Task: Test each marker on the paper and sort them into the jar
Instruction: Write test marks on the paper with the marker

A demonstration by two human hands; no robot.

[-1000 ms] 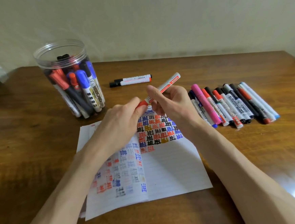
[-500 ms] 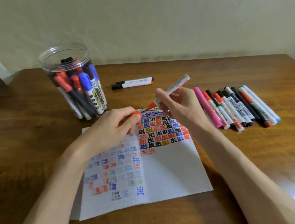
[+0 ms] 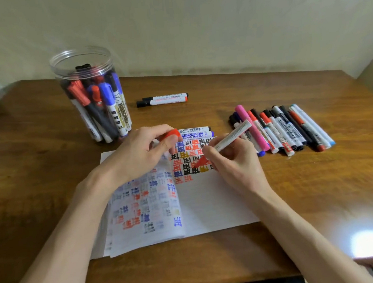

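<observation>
Right hand (image 3: 234, 160) curled round uncapped red marker (image 3: 232, 136), tip down among coloured test marks on paper (image 3: 212, 201); contact unclear. Left hand (image 3: 137, 154) pinches red cap (image 3: 171, 134) over paper's top edge. Open jar (image 3: 92, 93) holding markers: 10 o'clock from paper. Loose marker row (image 3: 285, 129): 2 o'clock, on table (image 3: 37, 153).

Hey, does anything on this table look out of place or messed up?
Nothing looks spilled or damaged, but two markers lie by themselves behind the paper, apart from the row of markers on the right.
</observation>
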